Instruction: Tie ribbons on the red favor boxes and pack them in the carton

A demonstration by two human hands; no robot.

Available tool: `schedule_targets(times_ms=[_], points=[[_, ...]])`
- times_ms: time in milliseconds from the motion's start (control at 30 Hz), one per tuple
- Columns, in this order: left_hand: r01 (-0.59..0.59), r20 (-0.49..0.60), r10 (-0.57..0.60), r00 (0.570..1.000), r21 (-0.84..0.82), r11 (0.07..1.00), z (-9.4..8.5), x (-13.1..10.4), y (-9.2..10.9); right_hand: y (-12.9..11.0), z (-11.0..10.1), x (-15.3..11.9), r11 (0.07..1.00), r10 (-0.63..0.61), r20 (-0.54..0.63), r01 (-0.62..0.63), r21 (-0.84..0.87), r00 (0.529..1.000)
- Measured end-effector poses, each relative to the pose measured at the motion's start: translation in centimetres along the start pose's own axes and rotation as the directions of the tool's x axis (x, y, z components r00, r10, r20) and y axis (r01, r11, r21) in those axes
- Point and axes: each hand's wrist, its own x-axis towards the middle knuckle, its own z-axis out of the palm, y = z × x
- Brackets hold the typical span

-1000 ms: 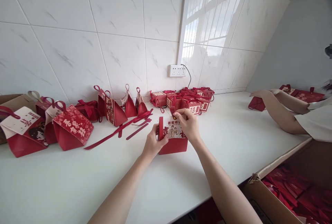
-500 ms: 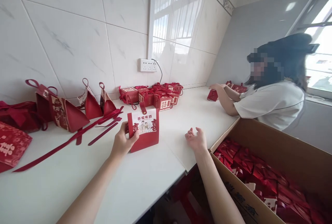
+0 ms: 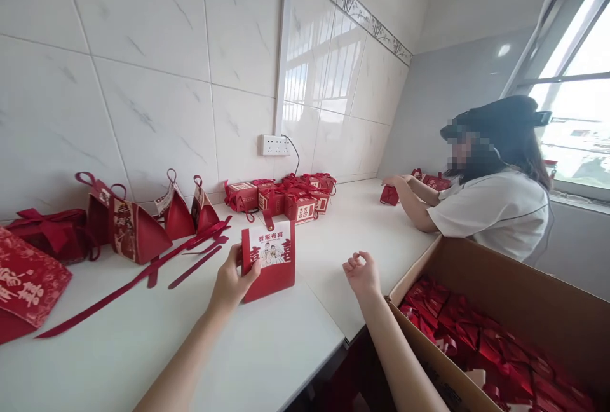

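Left hand [image 3: 234, 280]: clamped on red box [image 3: 271, 281]. Right hand [image 3: 363, 277]: half-curled, apart at right; earlier on the box's strap [image 3: 269, 219].

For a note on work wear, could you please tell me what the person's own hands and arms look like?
The left hand and right hand are ungloved. The left forearm and right forearm show no sleeves, watch, bracelet or cables. I see no rings; fingernail details are too small to tell.

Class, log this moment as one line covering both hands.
left hand: gripping red printed box | right hand: nothing visibly held | nearby: open cardboard box, red packages inside
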Motion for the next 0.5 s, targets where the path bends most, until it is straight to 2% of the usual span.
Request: schedule_targets(times_ms=[500], points=[[-0.007, -0.001, 0.007, 1.000, -0.033, 0.999, 0.0, -0.1, 0.2, -1.4, 0.7, 3.2, 0.986, -0.147, -0.018, 0.145, -0.085, 0.989]])
